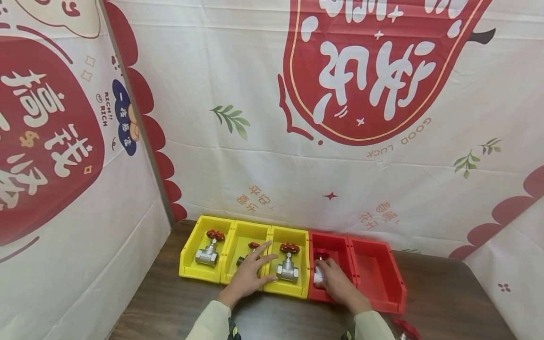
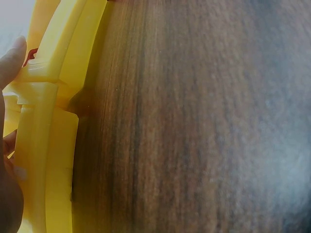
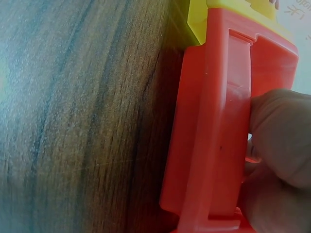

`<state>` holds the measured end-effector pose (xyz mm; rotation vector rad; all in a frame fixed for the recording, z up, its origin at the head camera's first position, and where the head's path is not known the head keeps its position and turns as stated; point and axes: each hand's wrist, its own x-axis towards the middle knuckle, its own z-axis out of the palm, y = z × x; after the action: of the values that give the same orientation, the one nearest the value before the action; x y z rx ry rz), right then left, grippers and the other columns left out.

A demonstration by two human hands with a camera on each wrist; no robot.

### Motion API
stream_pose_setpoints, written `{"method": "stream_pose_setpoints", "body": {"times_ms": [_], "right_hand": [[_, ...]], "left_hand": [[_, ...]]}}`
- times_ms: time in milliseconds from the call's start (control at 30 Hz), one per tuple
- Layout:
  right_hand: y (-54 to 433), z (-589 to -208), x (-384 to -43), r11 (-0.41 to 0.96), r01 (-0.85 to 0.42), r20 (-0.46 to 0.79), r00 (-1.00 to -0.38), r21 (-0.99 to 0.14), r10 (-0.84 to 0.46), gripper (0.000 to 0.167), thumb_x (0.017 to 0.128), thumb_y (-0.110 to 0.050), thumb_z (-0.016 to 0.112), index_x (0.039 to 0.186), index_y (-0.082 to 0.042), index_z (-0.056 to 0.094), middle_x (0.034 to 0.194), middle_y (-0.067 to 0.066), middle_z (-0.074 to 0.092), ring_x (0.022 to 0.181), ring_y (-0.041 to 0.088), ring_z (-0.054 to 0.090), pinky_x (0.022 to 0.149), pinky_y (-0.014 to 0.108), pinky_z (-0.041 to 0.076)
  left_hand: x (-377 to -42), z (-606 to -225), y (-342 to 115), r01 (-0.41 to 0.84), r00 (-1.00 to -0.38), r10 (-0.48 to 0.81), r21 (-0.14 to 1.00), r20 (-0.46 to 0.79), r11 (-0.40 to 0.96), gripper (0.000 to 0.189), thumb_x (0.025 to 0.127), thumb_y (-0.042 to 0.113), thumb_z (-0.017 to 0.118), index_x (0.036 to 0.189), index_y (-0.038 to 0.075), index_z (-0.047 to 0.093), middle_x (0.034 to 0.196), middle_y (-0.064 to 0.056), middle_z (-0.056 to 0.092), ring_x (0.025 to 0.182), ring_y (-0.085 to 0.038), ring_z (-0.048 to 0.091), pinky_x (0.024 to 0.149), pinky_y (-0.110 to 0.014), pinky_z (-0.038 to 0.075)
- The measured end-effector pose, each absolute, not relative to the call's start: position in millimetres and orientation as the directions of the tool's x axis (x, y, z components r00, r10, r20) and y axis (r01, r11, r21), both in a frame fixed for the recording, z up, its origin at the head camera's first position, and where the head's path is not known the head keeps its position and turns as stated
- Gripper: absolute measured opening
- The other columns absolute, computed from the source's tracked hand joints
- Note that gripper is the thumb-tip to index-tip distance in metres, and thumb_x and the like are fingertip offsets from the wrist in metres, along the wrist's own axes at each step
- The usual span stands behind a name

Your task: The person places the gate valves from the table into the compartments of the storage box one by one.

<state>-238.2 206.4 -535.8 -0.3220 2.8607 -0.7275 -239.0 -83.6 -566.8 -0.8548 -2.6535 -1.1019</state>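
My right hand (image 1: 335,281) reaches into the left red bin (image 1: 354,264) and grips a white-bodied valve (image 1: 318,276) with a red handwheel, mostly hidden by the fingers. In the right wrist view, the hand (image 3: 282,150) curls over the red bin's front wall (image 3: 214,126). With fingers spread, my left hand (image 1: 248,276) hovers over the middle and right yellow bins. Beneath its fingers, a valve with a dark end (image 1: 240,260) is partly covered. Just right of that hand, a silver gate valve (image 1: 287,270) with a red handwheel stands in the right yellow bin (image 1: 302,288).
Another silver valve (image 1: 207,255) lies in the left yellow bin (image 1: 187,271). At the row's right end is a second red bin (image 1: 376,274). A red handwheel (image 1: 406,327) shows at the bottom edge of the wooden table (image 1: 450,297). Printed cloth walls (image 1: 255,165) enclose the table.
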Motion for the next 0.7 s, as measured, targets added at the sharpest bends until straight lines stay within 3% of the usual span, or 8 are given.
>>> {"method": "stream_pose_setpoints", "body": {"times_ms": [300, 533, 700], "right_hand": [[206.3, -535.4, -239.2, 0.856, -0.066, -0.163, -0.971, -0.512, -0.173, 0.066, 0.075, -0.030, 0.081, 0.133, -0.016, 0.052, 0.114, 0.005, 0.050, 0.101, 0.022, 0.049, 0.086, 0.050, 0.050], [205.6, -538.2, -236.5, 0.878, -0.195, -0.037, -0.971, -0.438, -0.234, 0.055, 0.077, -0.023, 0.080, 0.124, -0.009, 0.057, 0.103, 0.011, 0.051, 0.090, 0.025, 0.051, 0.081, 0.047, 0.051], [204.4, -538.0, -236.0, 0.877, -0.178, -0.030, -0.977, -0.446, -0.213, 0.053, 0.076, -0.021, 0.081, 0.122, -0.010, 0.058, 0.099, 0.010, 0.051, 0.087, 0.024, 0.049, 0.077, 0.045, 0.051]], "left_hand": [[-239.6, -568.7, -83.0, 0.565, -0.823, 0.447, 0.593, 0.351, 0.573, 0.055, 0.086, 0.039, 0.070, 0.136, 0.023, 0.054, 0.157, 0.007, 0.018, 0.139, -0.028, 0.027, 0.099, -0.056, 0.038], [-238.8, -567.7, -82.8, 0.589, -0.807, 0.455, 0.579, 0.377, 0.564, 0.056, 0.085, 0.039, 0.070, 0.136, 0.020, 0.055, 0.157, 0.002, 0.021, 0.138, -0.031, 0.028, 0.099, -0.057, 0.037], [-238.9, -567.7, -82.8, 0.584, -0.811, 0.449, 0.579, 0.376, 0.569, 0.056, 0.085, 0.039, 0.071, 0.136, 0.021, 0.054, 0.157, 0.003, 0.020, 0.138, -0.030, 0.028, 0.099, -0.057, 0.038]]}}
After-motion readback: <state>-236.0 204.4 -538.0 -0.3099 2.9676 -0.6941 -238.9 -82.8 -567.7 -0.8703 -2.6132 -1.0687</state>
